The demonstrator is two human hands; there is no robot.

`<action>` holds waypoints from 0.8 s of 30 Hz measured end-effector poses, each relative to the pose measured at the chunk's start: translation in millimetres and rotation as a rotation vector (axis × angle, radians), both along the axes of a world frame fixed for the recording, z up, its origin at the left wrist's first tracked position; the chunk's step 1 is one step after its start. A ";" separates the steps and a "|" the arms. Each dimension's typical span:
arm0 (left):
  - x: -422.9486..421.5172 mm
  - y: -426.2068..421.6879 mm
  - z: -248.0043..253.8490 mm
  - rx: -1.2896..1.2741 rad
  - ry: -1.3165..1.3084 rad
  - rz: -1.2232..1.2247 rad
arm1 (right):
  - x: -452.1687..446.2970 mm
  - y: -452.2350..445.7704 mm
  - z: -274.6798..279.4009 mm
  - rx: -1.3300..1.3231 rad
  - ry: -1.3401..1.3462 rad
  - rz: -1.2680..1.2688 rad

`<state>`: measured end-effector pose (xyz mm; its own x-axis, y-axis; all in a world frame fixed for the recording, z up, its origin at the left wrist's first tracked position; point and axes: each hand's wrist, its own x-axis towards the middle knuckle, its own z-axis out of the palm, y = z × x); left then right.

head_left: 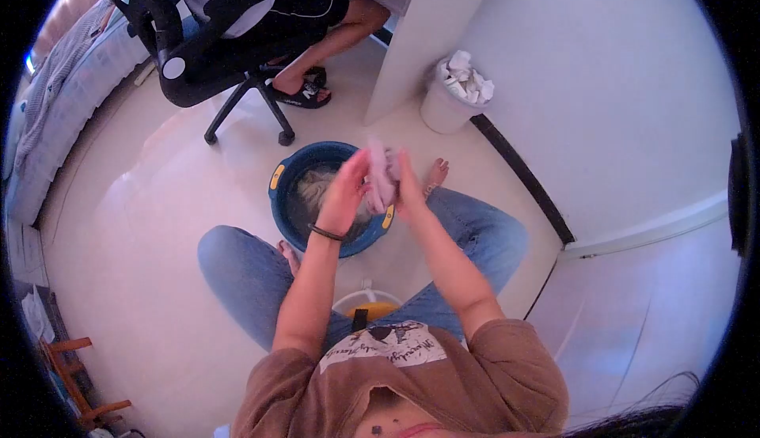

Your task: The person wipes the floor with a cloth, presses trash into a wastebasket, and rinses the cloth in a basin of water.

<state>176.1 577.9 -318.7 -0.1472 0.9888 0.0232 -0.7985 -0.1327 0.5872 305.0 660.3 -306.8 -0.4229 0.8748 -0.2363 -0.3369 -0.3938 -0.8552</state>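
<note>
A bunched pale pink cloth [382,178] is up between my two hands, over the right side of a blue basin [283,220]. My left hand [343,194] is at the cloth's left side, its fingers pointing up and slightly blurred. Against the cloth's right side is my right hand [408,183], closed on it. Inside the basin, a beige-grey cloth [314,188] lies in water. The basin has yellow handles, one at its left rim and one at its lower right.
A person [332,38] sits in a black office chair [186,66] beside a desk [431,22]. A white bin [447,111] full of crumpled paper stands by the wall. At the far left is a bed [79,90]; a wooden rack [71,375] stands at lower left.
</note>
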 end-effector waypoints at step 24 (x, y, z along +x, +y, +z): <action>15.9 18.6 5.0 0.079 0.093 0.007 | -28.4 -7.7 -94.5 0.694 -0.482 0.108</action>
<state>192.0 596.5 -313.7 -0.1473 0.9824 0.1150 -0.7397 -0.1866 0.6465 276.6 652.6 -401.4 -0.5031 0.8487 0.1632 0.1352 0.2638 -0.9551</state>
